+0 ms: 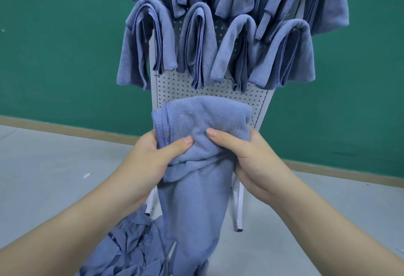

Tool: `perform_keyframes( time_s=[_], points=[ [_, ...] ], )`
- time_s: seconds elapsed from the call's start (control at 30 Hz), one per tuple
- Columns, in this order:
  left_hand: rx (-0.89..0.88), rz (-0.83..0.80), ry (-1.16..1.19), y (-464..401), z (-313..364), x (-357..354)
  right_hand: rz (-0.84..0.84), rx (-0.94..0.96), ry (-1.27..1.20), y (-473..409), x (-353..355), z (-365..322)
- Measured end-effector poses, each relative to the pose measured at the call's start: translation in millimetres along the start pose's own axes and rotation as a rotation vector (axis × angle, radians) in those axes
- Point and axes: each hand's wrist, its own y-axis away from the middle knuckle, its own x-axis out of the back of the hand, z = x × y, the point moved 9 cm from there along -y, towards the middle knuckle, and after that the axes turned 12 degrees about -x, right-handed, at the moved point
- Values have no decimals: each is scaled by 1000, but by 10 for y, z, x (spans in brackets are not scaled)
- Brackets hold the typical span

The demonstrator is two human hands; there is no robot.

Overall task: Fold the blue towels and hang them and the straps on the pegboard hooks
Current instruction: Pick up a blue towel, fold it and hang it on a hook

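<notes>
towel (203, 120) | between both grips | left hand (153, 153), right hand (247, 155) clamped on it

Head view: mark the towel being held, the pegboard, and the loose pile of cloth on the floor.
held towel (203, 118): head view, on its folded upper part above both thumbs.
pegboard (175, 89): head view, on bare perforated panel below the hung towels.
cloth pile (129, 247): head view, on the crumpled middle.
</notes>
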Motion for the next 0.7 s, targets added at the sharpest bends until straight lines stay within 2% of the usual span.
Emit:
perform_keyframes(
  time_s=[0.17, 0.33, 0.47, 0.7],
  points=[
    [14, -124, -42, -36, 77, 32, -23, -92, 26, -27, 37, 5],
    [-6, -91, -61, -41, 105, 108, 57, -71, 63, 8, 117, -48],
    [-21, -95, -53, -41, 122, 111, 18, -40, 74, 86, 69, -159],
    [1, -37, -39, -38, 66, 103, 88, -31, 264, 53, 57, -33]
  ],
)
